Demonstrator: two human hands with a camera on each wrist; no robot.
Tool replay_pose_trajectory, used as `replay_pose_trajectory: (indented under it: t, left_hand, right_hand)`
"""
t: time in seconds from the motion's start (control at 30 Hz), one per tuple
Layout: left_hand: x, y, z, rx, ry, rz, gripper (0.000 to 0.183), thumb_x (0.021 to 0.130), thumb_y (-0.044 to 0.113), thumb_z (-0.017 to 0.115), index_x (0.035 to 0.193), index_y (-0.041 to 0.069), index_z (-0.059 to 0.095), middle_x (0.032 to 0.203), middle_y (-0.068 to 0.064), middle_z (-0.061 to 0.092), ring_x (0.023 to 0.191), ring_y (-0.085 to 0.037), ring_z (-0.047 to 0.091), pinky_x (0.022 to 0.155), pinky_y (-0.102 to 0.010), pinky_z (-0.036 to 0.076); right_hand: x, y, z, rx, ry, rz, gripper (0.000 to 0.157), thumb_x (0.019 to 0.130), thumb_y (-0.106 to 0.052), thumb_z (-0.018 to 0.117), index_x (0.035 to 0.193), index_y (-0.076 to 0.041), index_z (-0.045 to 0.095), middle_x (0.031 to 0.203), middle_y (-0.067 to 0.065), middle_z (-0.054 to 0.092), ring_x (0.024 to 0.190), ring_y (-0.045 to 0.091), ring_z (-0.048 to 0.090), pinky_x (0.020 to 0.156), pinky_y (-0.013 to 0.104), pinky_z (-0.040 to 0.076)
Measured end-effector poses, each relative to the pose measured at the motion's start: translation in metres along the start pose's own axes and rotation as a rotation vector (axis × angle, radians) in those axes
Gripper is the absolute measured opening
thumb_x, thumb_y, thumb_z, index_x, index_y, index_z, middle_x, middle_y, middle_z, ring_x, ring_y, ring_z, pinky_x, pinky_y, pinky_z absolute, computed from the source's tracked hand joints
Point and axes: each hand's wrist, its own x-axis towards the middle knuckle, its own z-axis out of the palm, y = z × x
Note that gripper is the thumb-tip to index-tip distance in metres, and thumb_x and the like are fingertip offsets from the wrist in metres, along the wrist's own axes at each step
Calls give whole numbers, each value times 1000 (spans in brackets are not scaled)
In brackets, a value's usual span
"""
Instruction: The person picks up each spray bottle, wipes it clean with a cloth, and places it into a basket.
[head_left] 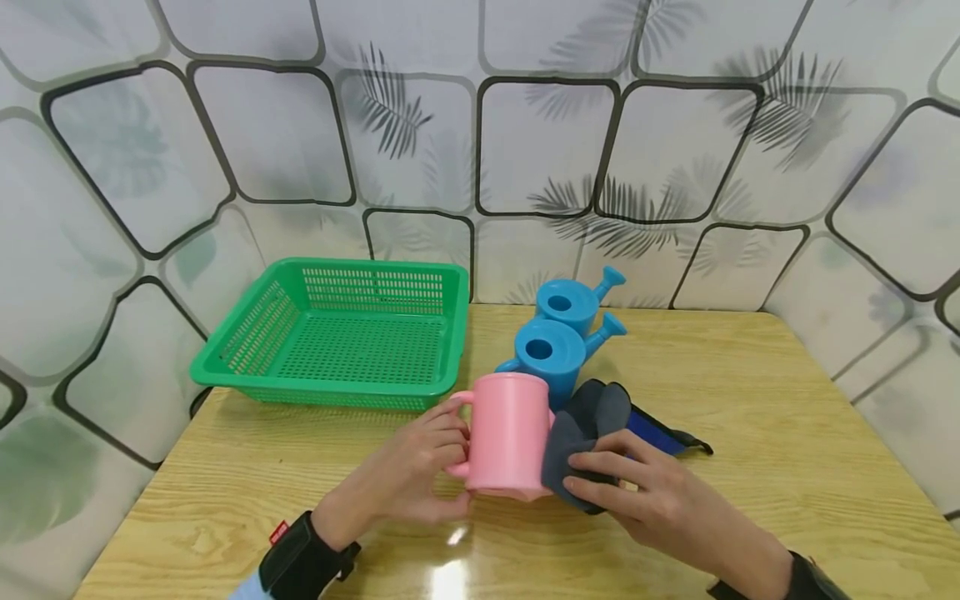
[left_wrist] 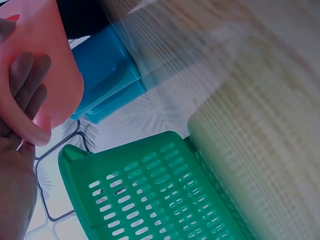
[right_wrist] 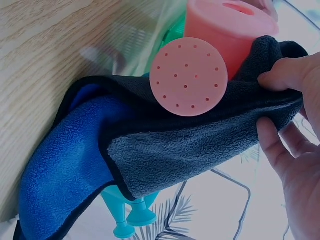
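A pink watering can (head_left: 510, 433) is at the middle of the table, tilted, with its base toward the person. My left hand (head_left: 420, 462) grips its handle (left_wrist: 22, 122), several fingers passing through the loop. Between the fingertips and thumb of my right hand (head_left: 652, 492) is a folded two-sided cloth (head_left: 573, 450), grey on one face and blue on the other, with black edging. In the right wrist view the cloth (right_wrist: 165, 155) lies around the can's spout, and the round, pierced sprinkler head (right_wrist: 189, 76) shows above the fold. The spout's neck is hidden by the cloth.
Two blue watering cans, one in front (head_left: 558, 379) and one behind (head_left: 585, 308), stand close together just beyond the pink one, spouts pointing right. A green plastic basket (head_left: 330, 392) sits at the back left. Patterned covering (head_left: 420, 125) rises behind the wooden table (head_left: 750, 392).
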Motion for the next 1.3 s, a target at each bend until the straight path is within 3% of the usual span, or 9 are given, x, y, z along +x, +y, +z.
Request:
replay_pose_trajectory:
  t: [0.3, 0.4, 0.53, 0.77, 1.07, 1.13, 1.17, 1.23, 1.3]
  left_hand:
    - [0, 1, -2, -11, 3, -3, 19, 58, 16, 74, 69, 11, 58, 69, 4, 62, 81, -13, 58, 111, -46, 36]
    - [-1, 2, -2, -10, -4, -16, 20, 58, 16, 74, 68, 12, 58, 69, 4, 63, 81, -13, 58, 111, -46, 36]
    - [-1, 5, -2, -2, -17, -25, 20, 60, 18, 74, 68, 13, 57, 69, 5, 63, 82, -13, 58, 110, -46, 37]
    - [1, 9, -2, 26, -17, 3, 21, 58, 22, 76, 69, 13, 61, 70, 5, 65, 82, -13, 58, 108, -45, 39]
    - [2, 15, -3, 28, -6, 41, 21, 58, 22, 75, 71, 12, 62, 71, 5, 65, 82, -12, 59, 106, -45, 42]
    - [3, 17, -2, 26, 0, 56, 21, 57, 22, 75, 70, 12, 61, 70, 5, 65, 81, -13, 59, 105, -45, 43]
    - [3, 17, -2, 23, 0, 58, 21, 57, 22, 75, 69, 12, 61, 69, 5, 64, 81, -13, 58, 105, -45, 43]
    - [3, 18, -1, 23, 0, 59, 21, 57, 21, 75, 68, 12, 59, 68, 5, 63, 80, -13, 58, 106, -44, 42]
    - [3, 19, -1, 23, -8, 49, 21, 57, 21, 74, 69, 12, 59, 68, 5, 63, 80, -13, 57, 107, -43, 41]
  right_hand:
    - [0, 1, -3, -14, -62, 26, 48, 105, -26, 26, 116, -15, 71, 114, 5, 69, 96, 19, 55, 66, 34, 57]
    - [0, 1, -3, -10, -78, 46, 46, 105, -30, 29, 117, -15, 70, 115, 6, 68, 97, 20, 55, 68, 35, 57]
    - [-1, 3, -2, -20, -38, 36, 43, 104, -34, 36, 117, -12, 70, 114, 8, 68, 96, 22, 55, 67, 35, 57]
    - [0, 7, 1, -70, 59, 5, 45, 106, -23, 29, 115, -6, 70, 112, 14, 68, 96, 27, 58, 62, 37, 56]
    - [4, 12, -1, -97, 50, 120, 46, 105, -31, 33, 115, -5, 70, 113, 14, 65, 93, 27, 57, 63, 43, 59]
    - [4, 15, -2, -99, 35, 160, 29, 99, -21, 54, 117, -5, 69, 114, 15, 64, 92, 27, 56, 64, 44, 59]
    - [4, 17, -2, -97, 34, 176, 27, 93, -14, 64, 117, -4, 69, 114, 16, 64, 91, 27, 56, 64, 43, 59]
    - [3, 21, -2, -90, 33, 213, 44, 75, -1, 77, 118, -4, 68, 113, 16, 64, 90, 27, 55, 63, 44, 59]
    - [1, 24, -2, -88, 36, 231, 64, 56, 11, 80, 117, -5, 69, 112, 16, 64, 90, 27, 55, 63, 44, 58]
